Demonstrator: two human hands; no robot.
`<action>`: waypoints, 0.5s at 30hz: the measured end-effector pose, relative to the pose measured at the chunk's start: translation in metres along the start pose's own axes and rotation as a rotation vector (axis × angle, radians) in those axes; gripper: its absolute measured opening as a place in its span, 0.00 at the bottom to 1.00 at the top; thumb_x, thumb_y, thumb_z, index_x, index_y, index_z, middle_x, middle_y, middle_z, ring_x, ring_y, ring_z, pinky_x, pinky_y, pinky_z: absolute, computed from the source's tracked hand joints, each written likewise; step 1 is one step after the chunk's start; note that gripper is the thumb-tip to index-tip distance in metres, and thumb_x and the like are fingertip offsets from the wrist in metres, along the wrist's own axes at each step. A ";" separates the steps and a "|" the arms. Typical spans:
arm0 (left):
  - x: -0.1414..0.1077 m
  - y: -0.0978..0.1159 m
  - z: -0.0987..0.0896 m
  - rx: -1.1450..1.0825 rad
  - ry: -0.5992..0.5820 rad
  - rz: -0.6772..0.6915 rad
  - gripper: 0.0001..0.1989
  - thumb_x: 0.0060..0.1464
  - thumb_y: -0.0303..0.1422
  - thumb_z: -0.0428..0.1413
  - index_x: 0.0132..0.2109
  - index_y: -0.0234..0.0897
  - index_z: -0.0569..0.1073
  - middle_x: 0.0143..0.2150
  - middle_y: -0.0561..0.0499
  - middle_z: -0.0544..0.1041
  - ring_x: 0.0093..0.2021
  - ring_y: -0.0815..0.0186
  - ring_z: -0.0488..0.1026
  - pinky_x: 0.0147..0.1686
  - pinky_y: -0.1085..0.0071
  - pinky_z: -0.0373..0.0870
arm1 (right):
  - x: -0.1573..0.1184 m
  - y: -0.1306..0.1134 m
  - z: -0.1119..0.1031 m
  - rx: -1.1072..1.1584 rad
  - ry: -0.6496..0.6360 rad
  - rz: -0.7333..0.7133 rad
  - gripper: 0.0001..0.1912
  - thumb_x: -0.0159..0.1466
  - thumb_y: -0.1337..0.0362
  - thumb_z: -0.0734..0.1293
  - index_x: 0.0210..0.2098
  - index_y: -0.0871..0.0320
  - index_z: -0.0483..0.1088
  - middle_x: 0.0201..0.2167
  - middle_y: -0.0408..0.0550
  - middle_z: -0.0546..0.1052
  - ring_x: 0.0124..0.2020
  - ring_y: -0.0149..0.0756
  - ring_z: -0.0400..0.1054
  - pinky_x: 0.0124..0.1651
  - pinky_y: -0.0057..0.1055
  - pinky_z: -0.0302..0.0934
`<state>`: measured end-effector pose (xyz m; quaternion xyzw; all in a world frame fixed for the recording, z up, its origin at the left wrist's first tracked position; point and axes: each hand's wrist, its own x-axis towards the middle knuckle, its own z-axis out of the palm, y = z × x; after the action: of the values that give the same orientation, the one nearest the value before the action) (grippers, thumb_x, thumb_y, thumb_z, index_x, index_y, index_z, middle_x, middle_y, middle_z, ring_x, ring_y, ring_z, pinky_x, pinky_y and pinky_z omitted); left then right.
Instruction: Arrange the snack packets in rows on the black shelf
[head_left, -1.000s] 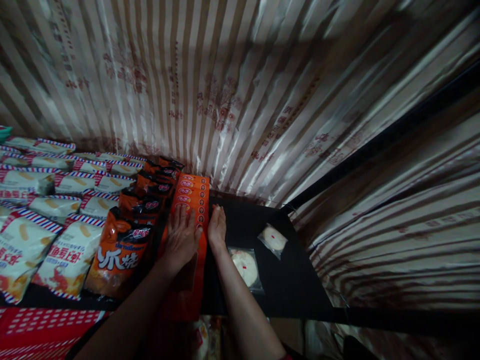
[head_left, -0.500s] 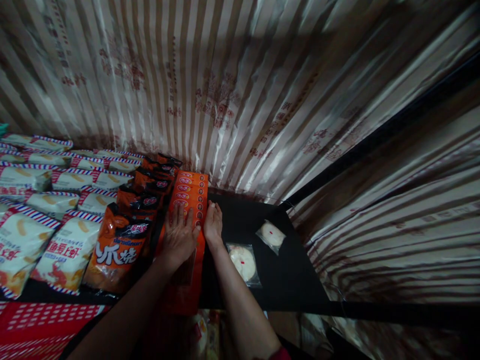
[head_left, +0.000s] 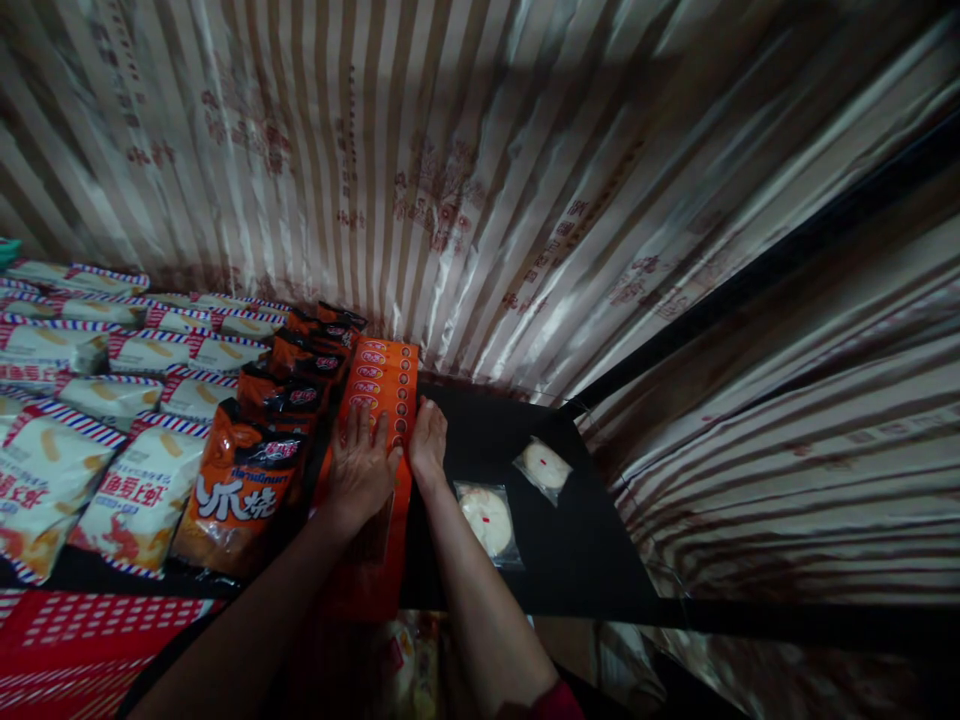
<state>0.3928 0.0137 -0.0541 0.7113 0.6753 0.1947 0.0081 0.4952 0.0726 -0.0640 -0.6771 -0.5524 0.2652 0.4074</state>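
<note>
A long orange row of overlapping snack packets with repeating logos lies on the black shelf. My left hand rests flat on top of it, palm down with the fingers spread. Against its right edge stands my right hand, fingers stretched out along the side of the packets. Two flat, round white pieces in clear wrappers, the nearer one and the farther one, lie to the right of my right forearm. Close by on the left is an orange-and-black snack bag, at the front of a row of similar bags.
Several white snack bags with striped edges fill the left of the shelf. A red plastic basket sits below at lower left. Striped sheeting hangs behind, and a dark bar slants across the right.
The view has shifted very slightly, so the bags sit a little higher and farther right in the picture. Both hands stay at the same places on the orange packets.
</note>
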 end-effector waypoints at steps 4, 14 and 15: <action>0.000 0.001 0.000 0.017 0.030 0.014 0.25 0.59 0.38 0.45 0.60 0.30 0.63 0.65 0.36 0.57 0.66 0.49 0.49 0.62 0.47 0.44 | -0.010 0.004 -0.008 -0.001 0.054 0.025 0.38 0.67 0.49 0.40 0.52 0.69 0.68 0.55 0.61 0.69 0.61 0.43 0.55 0.63 0.41 0.44; -0.002 0.002 -0.004 0.036 0.013 0.011 0.26 0.59 0.38 0.44 0.62 0.30 0.61 0.65 0.36 0.56 0.67 0.49 0.47 0.63 0.49 0.42 | -0.020 0.005 -0.006 -0.059 0.019 -0.033 0.38 0.68 0.50 0.38 0.48 0.65 0.71 0.52 0.57 0.72 0.62 0.40 0.53 0.64 0.41 0.41; -0.002 0.001 -0.003 0.033 0.011 0.009 0.27 0.60 0.39 0.44 0.62 0.30 0.61 0.65 0.36 0.56 0.67 0.49 0.47 0.63 0.49 0.41 | -0.019 0.006 -0.006 -0.056 0.015 -0.039 0.38 0.68 0.50 0.38 0.48 0.65 0.71 0.52 0.57 0.72 0.61 0.40 0.54 0.64 0.41 0.41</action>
<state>0.3932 0.0105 -0.0517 0.7133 0.6753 0.1873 -0.0083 0.4983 0.0519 -0.0673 -0.6793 -0.5697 0.2365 0.3976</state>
